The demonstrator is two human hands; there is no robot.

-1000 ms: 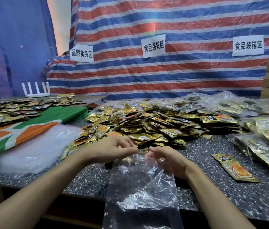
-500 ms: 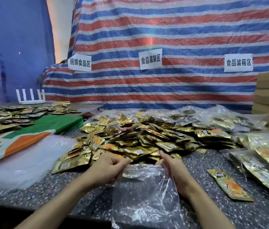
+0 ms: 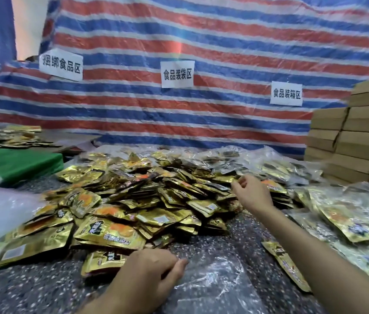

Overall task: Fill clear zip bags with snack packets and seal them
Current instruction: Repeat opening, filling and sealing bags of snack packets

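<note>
- Nearby, the left hand rests on the speckled table, fingers curled under and thumb laid along the edge of the clear zip bag, seemingly pinching it.
- That bag lies flat and crumpled at the table's near edge, with nothing visible inside.
- Lifting the held edge should make the mouth gape toward the pile, so packets do not snag on the zip track.
- Just right of the bag, a loose packet lies beside the right forearm, an easy pick.
- Farther out, the right hand reaches onto the pile of snack packets, fingers loosely curled and slightly apart; whether they have one, I cannot tell.
- Picking flat, aligned packets would let the seal close cleanly.
- Beyond, filled bags lie at right, before stacked cardboard boxes.
</note>
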